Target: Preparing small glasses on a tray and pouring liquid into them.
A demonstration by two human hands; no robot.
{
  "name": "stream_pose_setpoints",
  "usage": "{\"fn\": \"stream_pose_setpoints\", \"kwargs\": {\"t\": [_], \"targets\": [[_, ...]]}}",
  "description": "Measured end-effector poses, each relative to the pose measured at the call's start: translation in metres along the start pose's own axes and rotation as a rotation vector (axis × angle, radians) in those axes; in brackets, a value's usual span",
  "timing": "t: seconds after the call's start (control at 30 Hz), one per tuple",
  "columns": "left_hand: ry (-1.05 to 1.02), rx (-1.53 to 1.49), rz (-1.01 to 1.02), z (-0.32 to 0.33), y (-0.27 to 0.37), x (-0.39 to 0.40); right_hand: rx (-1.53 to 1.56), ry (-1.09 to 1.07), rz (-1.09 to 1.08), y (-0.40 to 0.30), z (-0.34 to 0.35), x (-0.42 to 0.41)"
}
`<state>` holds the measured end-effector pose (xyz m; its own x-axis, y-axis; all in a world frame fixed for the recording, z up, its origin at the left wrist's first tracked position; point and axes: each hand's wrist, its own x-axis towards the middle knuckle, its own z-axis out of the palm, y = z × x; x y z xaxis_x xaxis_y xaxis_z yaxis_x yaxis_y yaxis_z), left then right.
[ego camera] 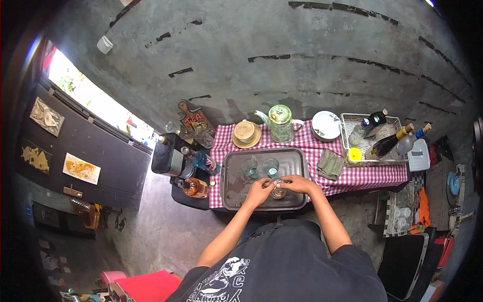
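A clear drinking glass (278, 193) stands at the right front of a dark serving tray (230, 200). My left hand (259, 193) and my right hand (298, 184) meet at its rim, fingers closed on it from both sides. Just behind are two more clear glasses, one at the back left (249, 170) and one at the back middle (270, 168). Another glass (246, 190) sits on the tray left of my left hand, partly hidden by it. My fingers cover much of the held glass's upper part.
Behind the tray stand a lidded cup on a saucer (246, 133), a green teapot (281, 124) and a white bowl (326, 125). A folded cloth (330, 165) lies right, beside a wicker basket (373, 163) of bottles. Left are a blue bottle (205, 162) and an amber bottle (196, 188).
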<state>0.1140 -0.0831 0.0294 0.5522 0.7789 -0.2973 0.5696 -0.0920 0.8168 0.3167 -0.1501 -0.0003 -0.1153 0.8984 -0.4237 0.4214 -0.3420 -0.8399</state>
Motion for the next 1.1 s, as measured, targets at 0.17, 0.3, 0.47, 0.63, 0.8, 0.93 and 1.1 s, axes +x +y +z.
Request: {"fn": "stream_pose_setpoints", "kwargs": {"t": [0.17, 0.3, 0.47, 0.63, 0.8, 0.93, 1.1], "targets": [[0.050, -0.074, -0.041, 0.002, 0.002, 0.000, -0.054, 0.032, -0.001, -0.015, -0.008, -0.009], [0.070, -0.165, -0.033, 0.005, -0.012, 0.003, -0.062, 0.088, -0.026, -0.030, -0.011, -0.016], [0.041, -0.324, -0.024, -0.004, 0.003, -0.001, -0.114, 0.289, -0.218, -0.037, -0.004, -0.022], [0.006, -0.371, -0.061, 0.005, -0.003, -0.002, -0.067, 0.326, -0.201, -0.023, 0.010, -0.024], [-0.015, -0.426, -0.036, 0.008, -0.019, -0.007, 0.023, 0.342, -0.160, -0.034, 0.020, -0.038], [0.033, -0.137, -0.072, 0.011, -0.003, -0.005, -0.036, 0.234, -0.117, -0.008, 0.019, -0.022], [0.001, -0.230, -0.008, 0.013, -0.009, -0.004, 0.029, 0.304, -0.157, -0.006, 0.023, -0.028]]}}
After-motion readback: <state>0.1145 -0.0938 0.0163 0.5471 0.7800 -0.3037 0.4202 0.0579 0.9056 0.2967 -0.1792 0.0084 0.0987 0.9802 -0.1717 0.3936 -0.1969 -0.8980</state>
